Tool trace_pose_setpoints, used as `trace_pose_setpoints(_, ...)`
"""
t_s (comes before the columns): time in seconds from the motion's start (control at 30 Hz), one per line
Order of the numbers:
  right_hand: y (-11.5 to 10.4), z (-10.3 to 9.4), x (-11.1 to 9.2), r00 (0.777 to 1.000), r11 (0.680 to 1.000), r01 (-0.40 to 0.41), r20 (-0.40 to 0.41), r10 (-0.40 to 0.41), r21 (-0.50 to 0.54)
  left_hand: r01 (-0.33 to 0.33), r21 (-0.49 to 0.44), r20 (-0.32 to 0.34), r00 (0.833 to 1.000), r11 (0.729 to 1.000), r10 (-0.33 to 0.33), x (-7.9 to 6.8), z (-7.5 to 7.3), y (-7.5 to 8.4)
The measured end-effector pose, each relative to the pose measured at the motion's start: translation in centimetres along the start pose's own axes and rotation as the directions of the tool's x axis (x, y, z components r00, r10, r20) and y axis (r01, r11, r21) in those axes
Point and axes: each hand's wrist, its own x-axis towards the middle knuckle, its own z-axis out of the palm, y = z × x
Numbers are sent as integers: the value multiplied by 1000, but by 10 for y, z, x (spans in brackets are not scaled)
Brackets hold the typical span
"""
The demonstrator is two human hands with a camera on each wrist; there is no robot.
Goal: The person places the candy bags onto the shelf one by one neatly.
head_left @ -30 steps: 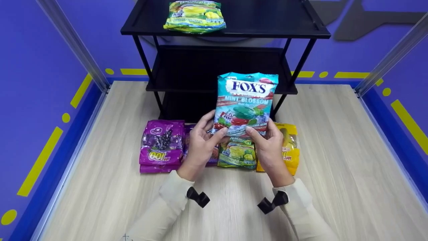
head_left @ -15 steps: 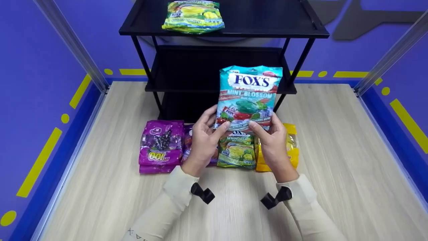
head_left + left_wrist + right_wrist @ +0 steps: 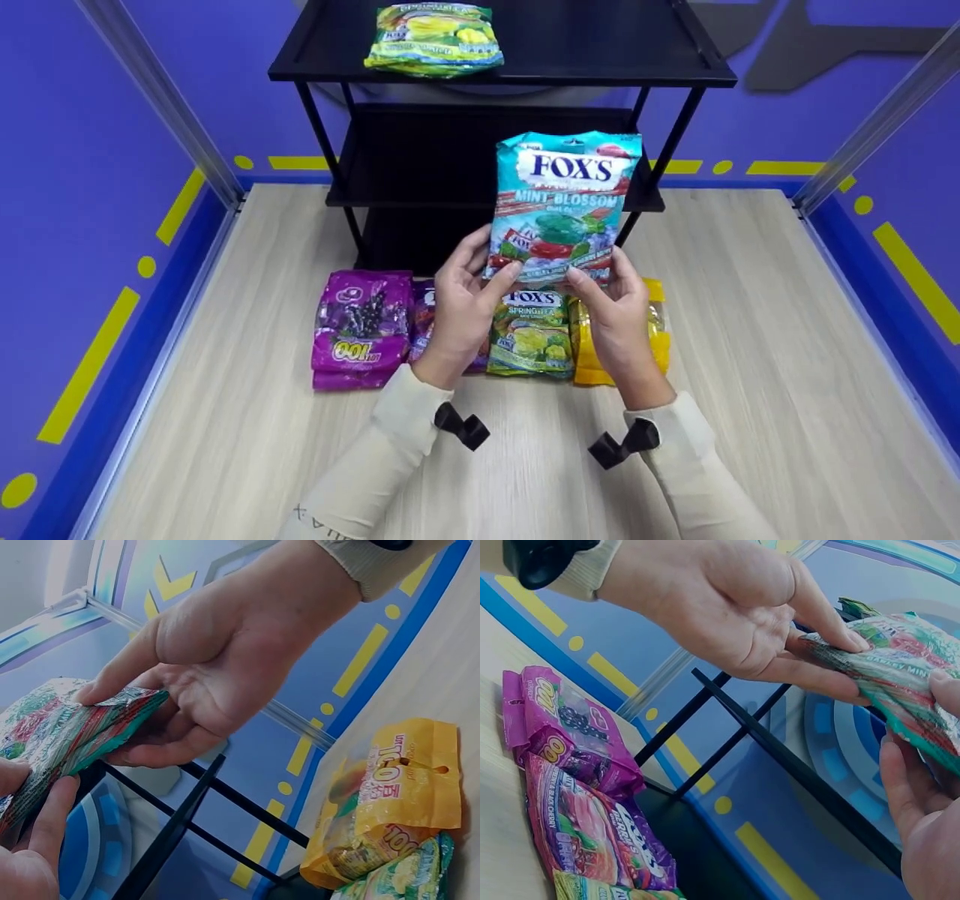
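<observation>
Both hands hold a teal Fox's Mint Blossom candy bag [image 3: 559, 199] upright, raised above the table before the black rack. My left hand [image 3: 469, 304] grips its lower left corner, thumb on the printed front. At the lower right corner my right hand [image 3: 619, 311] does the same, other fingers mostly behind the bag. Both wrist views show the candy bag [image 3: 94, 724] between thumbs and fingers. Below the hands lies a green Fox's Spring Tea bag [image 3: 531, 337], with a yellow candy bag [image 3: 660, 352] partly hidden by the right hand.
A purple candy bag [image 3: 364, 330] lies at the row's left, beside another purple bag [image 3: 421, 319] that the left forearm partly covers. The three-tier black rack [image 3: 592, 56] stands behind, with a green-yellow candy bag [image 3: 435, 39] on its top shelf. Blue walls [image 3: 82, 187] enclose the table.
Both hands have raised the Mint Blossom bag and shifted it slightly right, uncovering more of the Spring Tea bag below. The other bags stay put.
</observation>
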Motion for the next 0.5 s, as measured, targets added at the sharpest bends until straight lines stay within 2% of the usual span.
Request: trace_pose_setpoints(0.5,-5,-4,2,999,996,40,-16,-39,75,-41,-57,25,999,998,42,20,9,18)
